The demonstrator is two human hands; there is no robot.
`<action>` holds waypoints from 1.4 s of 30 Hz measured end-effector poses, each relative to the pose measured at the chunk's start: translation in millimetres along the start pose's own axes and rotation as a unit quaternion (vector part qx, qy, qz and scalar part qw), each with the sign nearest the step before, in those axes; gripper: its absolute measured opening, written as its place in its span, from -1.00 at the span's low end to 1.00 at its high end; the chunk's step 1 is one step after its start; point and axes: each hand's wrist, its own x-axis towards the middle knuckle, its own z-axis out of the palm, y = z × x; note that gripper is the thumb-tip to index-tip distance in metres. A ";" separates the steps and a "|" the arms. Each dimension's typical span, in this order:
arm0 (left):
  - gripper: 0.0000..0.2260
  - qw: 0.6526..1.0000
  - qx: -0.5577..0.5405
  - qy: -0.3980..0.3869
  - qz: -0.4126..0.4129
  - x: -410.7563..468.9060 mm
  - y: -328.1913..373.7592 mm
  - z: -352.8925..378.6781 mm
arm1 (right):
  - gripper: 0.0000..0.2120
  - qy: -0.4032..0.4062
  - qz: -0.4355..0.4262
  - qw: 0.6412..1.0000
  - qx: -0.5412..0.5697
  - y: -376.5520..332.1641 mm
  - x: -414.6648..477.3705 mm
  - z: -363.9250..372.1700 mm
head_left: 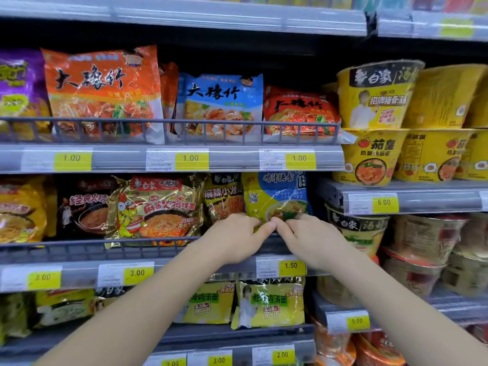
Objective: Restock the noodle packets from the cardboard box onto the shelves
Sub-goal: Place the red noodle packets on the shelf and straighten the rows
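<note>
A yellow and blue noodle packet [274, 196] stands upright at the right end of the middle shelf [79, 270], behind the wire rail. My left hand [235, 239] and my right hand [309, 239] meet at its lower edge, thumbs touching, fingers curled onto the packet's bottom. Left of it stand a dark yellow packet [223, 196] and a gold packet with a red chicken [155, 210]. The cardboard box is out of view.
The upper shelf [169, 158] holds orange, blue and red packets behind a rail. Yellow noodle bowls [375, 154] are stacked on the right-hand shelves. Yellow-green packets [269, 302] stand on the shelf below my hands. Price tags line each shelf edge.
</note>
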 end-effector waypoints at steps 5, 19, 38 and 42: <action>-0.31 1.000 -0.001 0.003 -0.013 7.1 2.8 1.4 | -0.59 -0.033 0.027 0.997 0.070 -4.2 4.9 -7.4; -0.45 0.995 0.086 0.052 0.000 -30.6 -3.7 -12.2 | -0.60 0.062 0.050 0.993 0.084 -9.6 -0.1 -8.2; -0.58 0.957 0.088 0.231 -0.153 -169.3 -142.2 -44.8 | -0.59 0.072 -0.143 0.972 0.169 -179.0 14.7 -3.0; -0.50 0.967 0.092 0.158 -0.178 -161.0 -158.1 -42.2 | -0.53 0.064 -0.128 0.980 0.136 -193.0 26.0 4.2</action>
